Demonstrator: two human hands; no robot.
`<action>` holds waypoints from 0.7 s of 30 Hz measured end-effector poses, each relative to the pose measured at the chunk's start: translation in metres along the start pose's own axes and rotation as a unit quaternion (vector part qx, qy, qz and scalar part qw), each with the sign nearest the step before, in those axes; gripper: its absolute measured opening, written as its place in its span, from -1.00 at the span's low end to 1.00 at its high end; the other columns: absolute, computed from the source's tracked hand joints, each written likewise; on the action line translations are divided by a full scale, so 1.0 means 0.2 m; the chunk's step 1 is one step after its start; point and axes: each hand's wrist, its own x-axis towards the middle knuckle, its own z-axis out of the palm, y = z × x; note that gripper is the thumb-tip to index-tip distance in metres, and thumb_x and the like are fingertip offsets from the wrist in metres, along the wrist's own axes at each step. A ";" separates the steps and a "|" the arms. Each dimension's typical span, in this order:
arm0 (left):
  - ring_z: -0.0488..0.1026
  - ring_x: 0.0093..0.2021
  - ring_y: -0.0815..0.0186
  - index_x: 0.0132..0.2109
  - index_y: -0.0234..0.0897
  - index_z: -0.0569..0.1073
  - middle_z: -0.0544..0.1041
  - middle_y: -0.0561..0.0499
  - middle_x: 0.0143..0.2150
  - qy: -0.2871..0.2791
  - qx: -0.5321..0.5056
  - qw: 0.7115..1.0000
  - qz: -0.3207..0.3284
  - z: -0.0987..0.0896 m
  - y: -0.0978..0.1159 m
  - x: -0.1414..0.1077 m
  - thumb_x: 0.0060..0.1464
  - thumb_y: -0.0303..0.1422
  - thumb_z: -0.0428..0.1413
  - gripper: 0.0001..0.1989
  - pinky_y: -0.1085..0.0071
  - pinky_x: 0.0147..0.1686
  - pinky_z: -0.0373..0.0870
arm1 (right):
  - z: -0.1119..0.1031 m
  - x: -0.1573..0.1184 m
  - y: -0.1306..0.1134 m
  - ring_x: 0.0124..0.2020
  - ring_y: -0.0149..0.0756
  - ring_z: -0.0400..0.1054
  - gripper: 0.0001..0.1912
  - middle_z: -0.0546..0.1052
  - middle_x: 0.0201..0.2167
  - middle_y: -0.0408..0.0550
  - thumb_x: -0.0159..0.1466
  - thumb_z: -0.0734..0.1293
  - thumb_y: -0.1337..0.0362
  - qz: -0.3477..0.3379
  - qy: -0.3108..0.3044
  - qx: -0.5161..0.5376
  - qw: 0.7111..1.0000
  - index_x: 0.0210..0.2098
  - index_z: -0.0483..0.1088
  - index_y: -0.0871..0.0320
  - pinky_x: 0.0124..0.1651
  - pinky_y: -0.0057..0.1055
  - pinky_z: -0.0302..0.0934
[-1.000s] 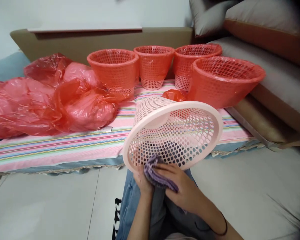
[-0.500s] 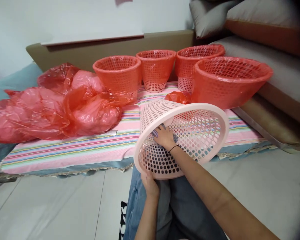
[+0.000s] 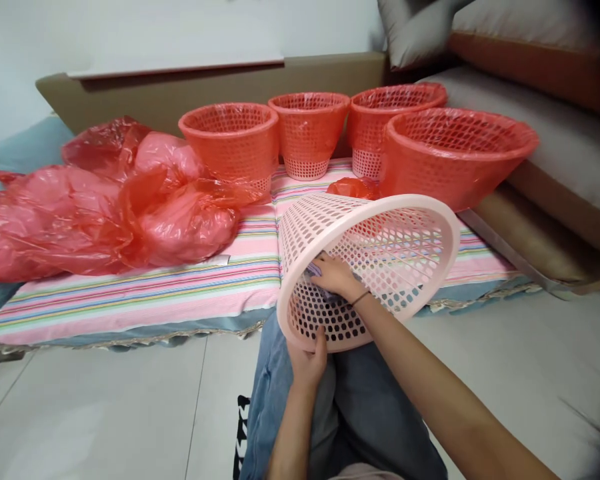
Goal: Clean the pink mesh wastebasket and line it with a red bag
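Observation:
A pale pink plastic basket [image 3: 320,223] with holes in its wall lies tilted over my knees, its mouth facing me. My left hand [image 3: 307,360] grips the near rim from below, the thumb hooked over the inside edge. Inside the basket, my right hand [image 3: 334,275] is closed on a greyish-purple cloth [image 3: 316,272] and presses it against the inner wall. Parts of the cloth are hidden under the fingers.
Behind stand several baskets wrapped in red plastic bags, among them a left one [image 3: 230,143] and a large right one [image 3: 457,157]. Red plastic bags with pink contents [image 3: 65,213] lie left on the striped cloth [image 3: 180,300]. Cushions [image 3: 540,133] are piled at right.
My left thumb has come over the rim to its inner side. My right hand has shifted slightly right and down with the cloth, and the basket has turned a little.

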 end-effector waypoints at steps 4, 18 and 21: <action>0.09 0.41 0.07 0.32 -0.27 0.23 0.33 -0.21 0.33 0.033 -0.012 0.999 -0.031 0.00 -0.01 -0.03 0.14 -0.15 0.14 -0.34 0.10 0.37 0.07 | 0.01 -0.32 -0.01 0.05 -0.04 0.26 -0.47 0.37 0.16 0.00 0.22 0.27 0.18 -0.020 -0.001 -0.006 1.000 0.19 0.33 -0.02 0.09 -0.15 0.18; 0.19 0.36 -0.02 0.29 -0.08 0.28 0.24 -0.07 0.39 0.114 -0.133 0.984 -0.013 -0.08 0.03 0.01 0.15 -0.26 0.12 -0.45 0.08 0.35 0.16 | 0.10 -0.98 -0.19 0.21 -0.02 0.13 -0.19 0.28 0.30 -0.19 0.03 0.24 0.46 -0.048 -0.010 0.167 0.985 0.27 0.25 -0.14 0.29 0.06 0.04; 0.22 0.35 -0.01 0.28 -0.10 0.29 0.26 -0.07 0.38 0.101 -0.131 0.986 -0.008 -0.14 0.08 0.06 0.15 -0.29 0.12 -0.46 0.09 0.32 0.20 | 0.10 -0.96 -0.23 0.23 -0.04 0.14 -0.21 0.26 0.31 -0.19 0.06 0.26 0.45 -0.071 0.002 0.204 0.976 0.28 0.24 -0.12 0.31 0.05 0.04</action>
